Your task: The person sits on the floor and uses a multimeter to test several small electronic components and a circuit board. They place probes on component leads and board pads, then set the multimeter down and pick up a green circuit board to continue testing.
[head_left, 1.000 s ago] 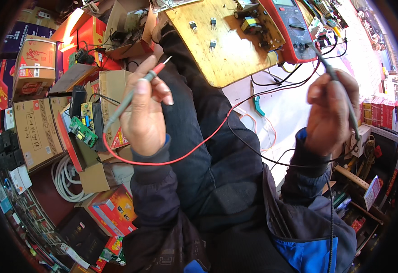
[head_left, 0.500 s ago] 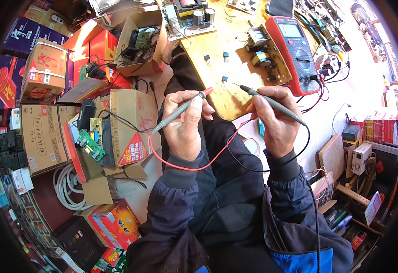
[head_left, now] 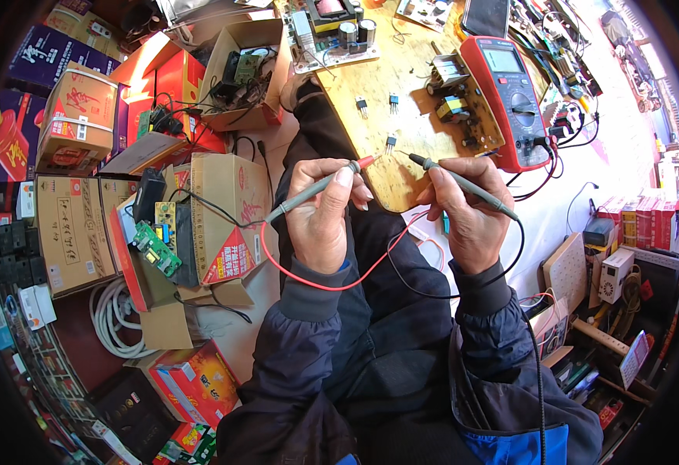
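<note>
My left hand (head_left: 322,221) is closed round a grey test probe with a red tip (head_left: 305,197). A matching grey probe with a black tip (head_left: 480,195) is pinched in my right hand (head_left: 471,217). Both tips point inward at the near end of a wooden board (head_left: 426,138), close to the legs of a small three-legged transistor (head_left: 391,143); whether they touch it I cannot tell. Two similar transistors, one at left (head_left: 362,107) and one at right (head_left: 393,102), lie farther back. At the board's right edge rests a red and grey multimeter (head_left: 522,108).
A circuit board with capacitors (head_left: 452,108) sits beside the multimeter, and another (head_left: 335,35) at the board's far left. Cardboard boxes (head_left: 231,182) and a green circuit board (head_left: 157,249) are at left. Probe leads, one red (head_left: 316,287), one black (head_left: 425,293), loop over my lap.
The board and its parts have shifted slightly right and down in view. The red tip has come nearer the transistor's legs, and the gap between the two tips has narrowed.
</note>
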Demonstrator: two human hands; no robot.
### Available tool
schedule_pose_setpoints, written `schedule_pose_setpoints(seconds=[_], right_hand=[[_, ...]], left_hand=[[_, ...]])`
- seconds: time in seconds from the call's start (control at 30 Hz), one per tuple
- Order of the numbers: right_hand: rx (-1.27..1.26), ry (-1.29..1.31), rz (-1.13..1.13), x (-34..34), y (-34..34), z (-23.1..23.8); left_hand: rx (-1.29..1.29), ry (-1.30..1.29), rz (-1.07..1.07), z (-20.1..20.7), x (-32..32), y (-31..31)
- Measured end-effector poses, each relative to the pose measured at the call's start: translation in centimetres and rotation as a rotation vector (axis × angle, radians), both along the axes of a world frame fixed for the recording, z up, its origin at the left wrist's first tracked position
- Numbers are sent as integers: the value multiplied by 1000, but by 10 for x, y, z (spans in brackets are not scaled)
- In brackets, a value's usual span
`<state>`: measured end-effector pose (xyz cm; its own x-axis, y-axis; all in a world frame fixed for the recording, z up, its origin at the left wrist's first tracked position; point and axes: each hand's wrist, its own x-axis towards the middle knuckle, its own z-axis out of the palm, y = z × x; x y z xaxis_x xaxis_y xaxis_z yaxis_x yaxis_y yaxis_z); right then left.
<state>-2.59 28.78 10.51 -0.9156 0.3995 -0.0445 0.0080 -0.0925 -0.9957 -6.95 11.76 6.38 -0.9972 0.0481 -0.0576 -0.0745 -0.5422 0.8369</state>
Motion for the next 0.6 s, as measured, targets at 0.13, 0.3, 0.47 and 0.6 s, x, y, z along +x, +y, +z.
schedule_pose_setpoints(seconds=[0.13,0.3,0.47,0.6], right_hand=[[17,27,-8,-2,-2,-2],[54,-28,-1,-3,0,1],[24,-7,7,-4,1,4],[41,-25,-4,-4,1,4]], left_hand=[[-14,-3,3,0,1,1],[-24,13,2,0,0,1],[-33,10,3,0,0,1],[-47,12,-1,0,-1,2]])
